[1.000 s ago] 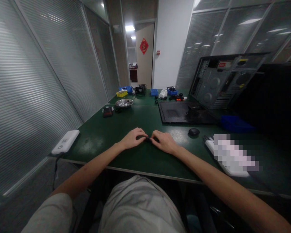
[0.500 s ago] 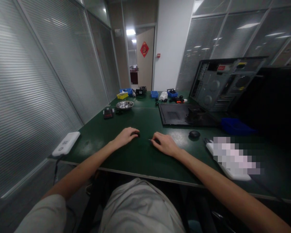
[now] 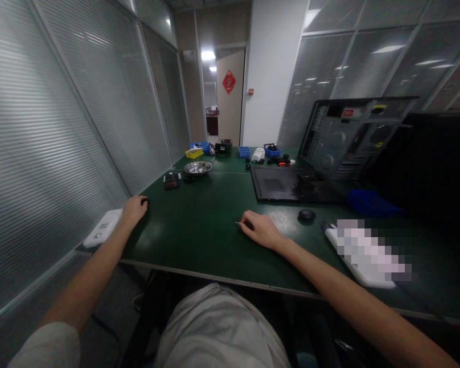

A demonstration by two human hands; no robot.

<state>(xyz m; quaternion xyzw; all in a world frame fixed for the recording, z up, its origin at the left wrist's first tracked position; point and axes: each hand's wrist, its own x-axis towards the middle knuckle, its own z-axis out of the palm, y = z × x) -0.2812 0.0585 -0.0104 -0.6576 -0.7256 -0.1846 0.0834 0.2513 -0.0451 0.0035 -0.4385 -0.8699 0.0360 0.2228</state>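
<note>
Near the table's left edge, my left hand [image 3: 135, 210] is closed on a small black object [image 3: 144, 202], partly hidden by the fingers. Beside its wrist lies a white device [image 3: 102, 228]. My right hand [image 3: 259, 229] rests over the middle of the green table [image 3: 191, 230], its fingers pinched on a thin light-coloured piece [image 3: 237, 223] that sticks out to the left. Something dark shows under the right fingers. A round black object [image 3: 307, 215] lies to the right of that hand.
A metal dish [image 3: 198, 169] and a dark box [image 3: 172, 180] sit at the back left. Behind my right hand lies a black panel [image 3: 272, 190], with an open computer case [image 3: 331, 138] beyond. A blue tray [image 3: 371, 203] and a white board, partly blurred, are at the right.
My left hand has moved far to the left, beside the white device, with the small black object in its fingers. My right hand has stayed almost where it was.
</note>
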